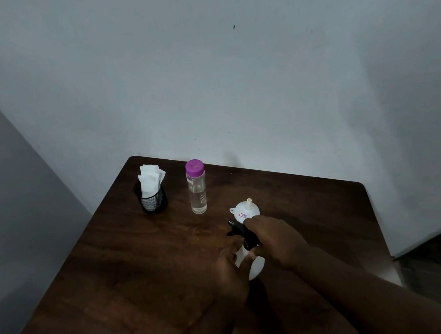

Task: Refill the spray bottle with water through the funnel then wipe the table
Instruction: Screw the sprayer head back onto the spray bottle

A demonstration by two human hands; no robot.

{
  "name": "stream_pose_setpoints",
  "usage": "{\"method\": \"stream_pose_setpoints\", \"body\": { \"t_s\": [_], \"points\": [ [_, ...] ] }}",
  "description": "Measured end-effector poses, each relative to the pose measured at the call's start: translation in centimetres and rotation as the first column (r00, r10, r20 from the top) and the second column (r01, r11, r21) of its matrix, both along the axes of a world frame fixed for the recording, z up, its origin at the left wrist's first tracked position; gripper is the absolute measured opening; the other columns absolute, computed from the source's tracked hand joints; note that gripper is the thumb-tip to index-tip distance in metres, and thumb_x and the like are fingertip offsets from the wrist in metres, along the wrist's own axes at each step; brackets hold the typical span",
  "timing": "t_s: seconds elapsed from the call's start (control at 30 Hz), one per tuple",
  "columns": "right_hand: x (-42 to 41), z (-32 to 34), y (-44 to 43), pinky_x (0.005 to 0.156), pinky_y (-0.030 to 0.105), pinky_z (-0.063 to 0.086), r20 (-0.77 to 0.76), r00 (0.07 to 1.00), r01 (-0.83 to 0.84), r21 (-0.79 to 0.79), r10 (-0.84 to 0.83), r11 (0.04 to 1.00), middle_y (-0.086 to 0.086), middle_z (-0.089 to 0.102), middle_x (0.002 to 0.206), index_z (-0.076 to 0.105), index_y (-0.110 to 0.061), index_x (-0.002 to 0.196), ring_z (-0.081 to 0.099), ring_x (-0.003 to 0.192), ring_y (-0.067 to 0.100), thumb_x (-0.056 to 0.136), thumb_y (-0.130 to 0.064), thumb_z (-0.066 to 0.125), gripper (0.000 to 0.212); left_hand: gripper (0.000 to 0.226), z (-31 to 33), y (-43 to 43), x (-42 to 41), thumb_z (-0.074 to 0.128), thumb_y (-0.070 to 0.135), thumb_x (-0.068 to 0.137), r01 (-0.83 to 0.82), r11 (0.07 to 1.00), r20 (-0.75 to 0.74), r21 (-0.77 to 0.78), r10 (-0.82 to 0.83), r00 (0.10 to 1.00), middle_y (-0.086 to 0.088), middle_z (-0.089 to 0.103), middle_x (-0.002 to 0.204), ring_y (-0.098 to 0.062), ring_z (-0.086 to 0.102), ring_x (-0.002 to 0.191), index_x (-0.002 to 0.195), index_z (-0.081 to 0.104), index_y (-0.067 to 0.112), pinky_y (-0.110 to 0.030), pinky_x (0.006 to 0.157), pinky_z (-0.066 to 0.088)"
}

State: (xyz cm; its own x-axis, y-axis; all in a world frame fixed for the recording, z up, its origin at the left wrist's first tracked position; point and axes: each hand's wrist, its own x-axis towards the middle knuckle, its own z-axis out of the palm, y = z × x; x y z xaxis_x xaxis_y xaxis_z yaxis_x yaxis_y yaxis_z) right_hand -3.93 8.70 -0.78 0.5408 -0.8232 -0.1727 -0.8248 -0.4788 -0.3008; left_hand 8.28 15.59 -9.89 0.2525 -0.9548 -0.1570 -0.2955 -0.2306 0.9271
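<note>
table (131, 262) under both hands is showing dark wood grain with a dull sheen. spray bottle (252, 267) between the hands is looking like white translucent plastic, its trigger head (240, 230) black plastic. funnel (246, 211) just beyond the right hand is reading as smooth white plastic with a small sticker. water bottle (197, 189) further beyond the left hand is appearing clear and glossy, with a purple plastic cap. the black mesh holder (154, 200) is carrying white paper tissues (150, 180).

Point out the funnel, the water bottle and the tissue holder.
funnel (243, 211), head view, on its white cone.
water bottle (197, 191), head view, on its clear body.
tissue holder (154, 201), head view, on its black mesh wall.
</note>
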Motion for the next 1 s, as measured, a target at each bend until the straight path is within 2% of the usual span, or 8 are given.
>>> {"method": "stream_pose_setpoints", "body": {
  "t_s": [0.13, 0.27, 0.47, 0.6, 0.73, 0.8, 0.93, 1.0],
  "points": [
    [0.39, -0.04, -0.02, 0.074, 0.020, 0.034, -0.027, 0.999, 0.031, -0.044, -0.032, 0.999, 0.002, 0.064, 0.114, 0.060, -0.015, 0.114, 0.062, 0.101, 0.017, 0.084, -0.031, 0.072, 0.036, 0.045, 0.20, 0.02, 0.14, 0.072, 0.022, 0.092, 0.026, 1.000, 0.031, 0.002, -0.026, 0.999, 0.004, 0.066, 0.130, -0.015, 0.062, 0.122, 0.135, 0.061, 0.019, -0.022, 0.100, 0.046],
    [0.61, 0.00, -0.11, 0.066, 0.024, 0.036, -0.034, 0.994, 0.097, -0.063, -0.099, 0.993, 0.001, 0.066, 0.102, 0.062, -0.016, 0.104, 0.064, 0.090, 0.017, 0.080, -0.038, 0.073, 0.034, 0.042, 0.29, 0.13, 0.25, 0.072, 0.018, 0.091, 0.043, 0.999, 0.089, 0.000, -0.043, 0.995, 0.002, 0.069, 0.125, -0.015, 0.064, 0.117, 0.132, 0.063, 0.017, -0.004, 0.085, 0.040],
    [0.57, -0.13, -0.22, 0.069, 0.024, 0.040, -0.044, 0.997, 0.065, -0.068, -0.068, 0.996, -0.001, 0.062, 0.107, 0.058, -0.019, 0.111, 0.061, 0.094, 0.016, 0.080, -0.052, 0.072, 0.047, 0.039, 0.04, -0.01, 0.24, 0.073, 0.018, 0.090, 0.031, 0.999, 0.079, 0.019, -0.032, 0.996, 0.002, 0.071, 0.121, -0.016, 0.066, 0.114, 0.129, 0.065, 0.018, -0.015, 0.090, 0.047],
    [0.47, -0.26, -0.14, 0.069, 0.025, 0.038, -0.027, 1.000, 0.003, -0.010, -0.003, 1.000, 0.001, 0.056, 0.110, 0.056, -0.015, 0.110, 0.058, 0.094, 0.018, 0.079, -0.038, 0.076, 0.044, 0.042, 0.26, 0.06, 0.30, 0.070, 0.013, 0.092, 0.034, 0.999, 0.091, 0.025, -0.036, 0.995, 0.000, 0.068, 0.127, -0.016, 0.064, 0.119, 0.132, 0.063, 0.016, -0.005, 0.085, 0.040],
    [0.50, -0.32, -0.27, 0.068, 0.026, 0.040, -0.025, 1.000, -0.002, -0.012, 0.001, 1.000, 0.005, 0.060, 0.107, 0.059, -0.011, 0.104, 0.061, 0.091, 0.021, 0.082, -0.025, 0.072, 0.030, 0.041, 0.38, 0.17, 0.25, 0.072, 0.023, 0.092, 0.036, 0.999, 0.072, 0.018, -0.037, 0.997, 0.004, 0.068, 0.127, -0.014, 0.062, 0.119, 0.132, 0.063, 0.020, -0.017, 0.096, 0.044],
    [0.50, -0.20, -0.38, 0.069, 0.029, 0.045, -0.042, 0.999, 0.006, -0.039, -0.007, 0.999, 0.005, 0.063, 0.105, 0.061, -0.011, 0.104, 0.064, 0.092, 0.022, 0.083, -0.024, 0.070, 0.026, 0.042, 0.32, 0.16, 0.24, 0.072, 0.025, 0.092, 0.027, 0.999, 0.078, 0.018, -0.028, 0.997, 0.006, 0.067, 0.127, -0.010, 0.061, 0.118, 0.132, 0.062, 0.021, -0.016, 0.097, 0.045],
    [0.66, -0.10, -0.20, 0.067, 0.026, 0.040, -0.068, 0.996, 0.052, -0.090, -0.058, 0.995, 0.001, 0.065, 0.103, 0.062, -0.016, 0.106, 0.064, 0.091, 0.018, 0.083, -0.039, 0.071, 0.033, 0.037, 0.20, -0.04, -0.32, 0.073, 0.023, 0.092, -0.040, 0.998, 0.030, 0.039, 0.039, 0.999, 0.022, 0.059, 0.111, 0.008, 0.052, 0.099, 0.128, 0.064, 0.020, 0.001, 0.079, 0.035],
    [0.68, -0.39, -0.04, 0.066, 0.026, 0.043, -0.077, 0.992, 0.089, -0.127, -0.099, 0.988, 0.000, 0.066, 0.100, 0.062, -0.018, 0.105, 0.064, 0.088, 0.017, 0.083, -0.052, 0.068, 0.041, 0.033, 0.40, -0.03, -0.64, 0.074, 0.026, 0.091, -0.072, 0.996, 0.036, 0.051, 0.070, 0.997, 0.025, 0.055, 0.103, 0.004, 0.054, 0.099, 0.123, 0.067, 0.019, -0.001, 0.077, 0.035]
  ]
}}
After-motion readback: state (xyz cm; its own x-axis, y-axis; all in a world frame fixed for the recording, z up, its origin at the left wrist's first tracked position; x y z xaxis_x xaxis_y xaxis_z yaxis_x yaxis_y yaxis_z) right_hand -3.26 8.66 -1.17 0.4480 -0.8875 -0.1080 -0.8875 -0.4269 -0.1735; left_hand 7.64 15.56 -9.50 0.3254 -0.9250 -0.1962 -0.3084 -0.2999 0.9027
